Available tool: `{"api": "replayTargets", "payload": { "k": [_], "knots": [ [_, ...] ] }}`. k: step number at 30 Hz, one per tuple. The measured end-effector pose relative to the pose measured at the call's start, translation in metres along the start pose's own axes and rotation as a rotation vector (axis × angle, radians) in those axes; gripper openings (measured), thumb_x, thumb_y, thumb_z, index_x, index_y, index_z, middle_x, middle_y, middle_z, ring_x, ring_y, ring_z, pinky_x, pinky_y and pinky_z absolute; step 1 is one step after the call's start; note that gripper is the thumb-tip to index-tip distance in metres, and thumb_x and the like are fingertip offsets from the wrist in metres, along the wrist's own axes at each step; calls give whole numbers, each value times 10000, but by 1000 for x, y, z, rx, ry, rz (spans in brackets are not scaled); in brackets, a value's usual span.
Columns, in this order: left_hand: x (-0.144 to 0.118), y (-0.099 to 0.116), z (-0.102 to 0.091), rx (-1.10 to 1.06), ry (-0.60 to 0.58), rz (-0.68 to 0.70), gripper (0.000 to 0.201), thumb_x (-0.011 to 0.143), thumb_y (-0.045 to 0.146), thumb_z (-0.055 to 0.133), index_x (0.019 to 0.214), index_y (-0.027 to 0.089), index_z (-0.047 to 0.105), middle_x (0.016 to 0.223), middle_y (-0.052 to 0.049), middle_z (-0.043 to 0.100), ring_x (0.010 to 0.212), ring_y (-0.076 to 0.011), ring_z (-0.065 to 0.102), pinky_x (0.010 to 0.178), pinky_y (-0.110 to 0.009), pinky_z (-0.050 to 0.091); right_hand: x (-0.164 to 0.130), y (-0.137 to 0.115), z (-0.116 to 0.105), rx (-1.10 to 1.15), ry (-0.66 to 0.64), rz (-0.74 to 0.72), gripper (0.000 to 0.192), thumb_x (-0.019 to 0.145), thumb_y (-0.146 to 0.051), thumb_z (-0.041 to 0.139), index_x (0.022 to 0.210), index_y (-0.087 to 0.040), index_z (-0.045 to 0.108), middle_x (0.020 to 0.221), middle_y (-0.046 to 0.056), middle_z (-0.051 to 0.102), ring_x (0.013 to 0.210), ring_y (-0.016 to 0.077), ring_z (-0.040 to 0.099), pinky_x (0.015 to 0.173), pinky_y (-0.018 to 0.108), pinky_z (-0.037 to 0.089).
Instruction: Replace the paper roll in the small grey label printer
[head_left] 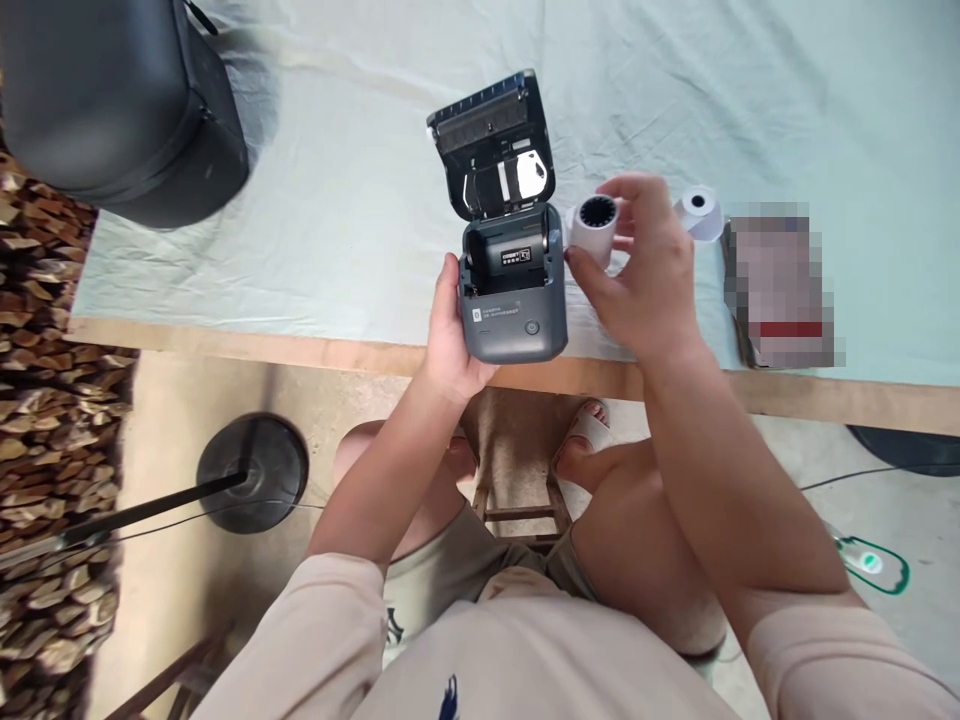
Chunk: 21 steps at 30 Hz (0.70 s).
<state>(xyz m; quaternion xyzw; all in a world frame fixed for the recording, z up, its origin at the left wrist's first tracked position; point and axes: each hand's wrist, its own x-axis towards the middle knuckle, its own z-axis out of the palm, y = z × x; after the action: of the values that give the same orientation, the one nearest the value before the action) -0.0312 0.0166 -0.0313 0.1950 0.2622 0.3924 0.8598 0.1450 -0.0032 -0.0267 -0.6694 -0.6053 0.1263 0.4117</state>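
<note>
My left hand [452, 335] grips a dark grey label printer [517, 325] from its left side and underneath, near the table's front edge. The printer's lid [491, 145] is swung up, and the roll compartment [504, 255] shows a small printed label and no roll. Just right of the printer, my right hand [649, 260] holds a white paper roll [594, 240] between thumb and fingers, its dark core facing up. A second white paper roll [701, 212] sits on the cloth beyond that hand.
A pale green cloth covers the table [345, 240], which has a wooden front edge. A blurred-out package [780, 290] lies at right. At upper left stands a black case [127, 110]. Below are a round black stand base [253, 470] and stacked firewood [52, 430].
</note>
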Motion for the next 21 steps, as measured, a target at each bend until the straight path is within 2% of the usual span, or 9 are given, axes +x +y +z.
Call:
{"api": "replayTargets", "payload": {
  "k": [3, 6, 8, 10, 12, 14, 16, 19, 21],
  "knots": [
    [0, 0, 0, 24, -9, 0, 535, 895, 639, 380, 1022, 221, 689, 1136, -45, 717, 1373, -244, 487, 1122, -384, 472, -2, 4, 5, -154, -57, 42, 407, 721, -194, 639, 1109, -238, 523, 940, 36, 653, 895, 229, 623, 835, 451, 532],
    [-1, 0, 1, 70, 24, 15, 550, 888, 655, 391, 1054, 219, 682, 1124, -52, 715, 1395, -250, 459, 1120, -395, 473, -3, 1, -4, -125, -36, -3, 363, 748, -238, 640, 1096, -226, 538, 1011, 51, 669, 949, 231, 631, 856, 436, 527],
    [-1, 0, 1, 89, 69, 43, 530, 877, 653, 435, 1070, 222, 675, 1132, -49, 710, 1405, -257, 445, 1119, -404, 472, -1, -3, -18, -100, 93, -71, 287, 811, -229, 568, 1095, -220, 523, 1077, 62, 642, 1028, 211, 605, 911, 413, 506],
    [-2, -1, 1, 98, 109, 78, 487, 871, 635, 482, 1065, 231, 672, 1144, -34, 704, 1416, -257, 431, 1126, -403, 466, 3, -3, -31, -153, 275, -67, 255, 807, -172, 538, 1058, -214, 517, 1092, 80, 581, 1065, 217, 561, 963, 429, 469],
    [-2, -1, 1, 98, 112, 84, 472, 876, 628, 483, 1042, 230, 675, 1150, -25, 700, 1426, -251, 417, 1133, -393, 460, 9, 4, -38, -241, 356, 82, 299, 763, -179, 607, 1044, -215, 512, 1132, 109, 500, 1077, 250, 520, 997, 476, 425],
    [-3, -1, 2, 89, 78, 53, 506, 886, 643, 444, 1025, 216, 677, 1151, -34, 697, 1433, -250, 407, 1135, -388, 458, 13, 14, -38, -294, 283, 316, 378, 716, -227, 694, 1049, -216, 514, 1173, 139, 449, 1063, 272, 499, 995, 510, 399],
    [-3, 0, 3, 81, 53, 29, 537, 891, 655, 413, 1018, 205, 677, 1146, -45, 696, 1435, -254, 405, 1132, -389, 461, 15, 23, -35, -299, 198, 456, 387, 711, -237, 706, 1048, -220, 514, 1146, 137, 464, 1009, 252, 499, 976, 505, 398],
    [-3, -1, 5, 102, 74, 50, 509, 895, 642, 424, 1007, 214, 676, 1134, -34, 702, 1435, -252, 406, 1136, -397, 458, 16, 26, -30, -156, 242, 375, 412, 709, -190, 659, 1072, -237, 470, 969, 56, 510, 843, 173, 504, 908, 430, 429],
    [-3, -2, 6, 125, 82, 65, 496, 897, 636, 430, 1000, 219, 676, 1128, -22, 705, 1436, -250, 404, 1143, -407, 452, 17, 22, -30, 28, 304, 279, 411, 698, -193, 607, 1059, -243, 418, 851, 1, 469, 721, 123, 475, 782, 346, 449]
  ]
}}
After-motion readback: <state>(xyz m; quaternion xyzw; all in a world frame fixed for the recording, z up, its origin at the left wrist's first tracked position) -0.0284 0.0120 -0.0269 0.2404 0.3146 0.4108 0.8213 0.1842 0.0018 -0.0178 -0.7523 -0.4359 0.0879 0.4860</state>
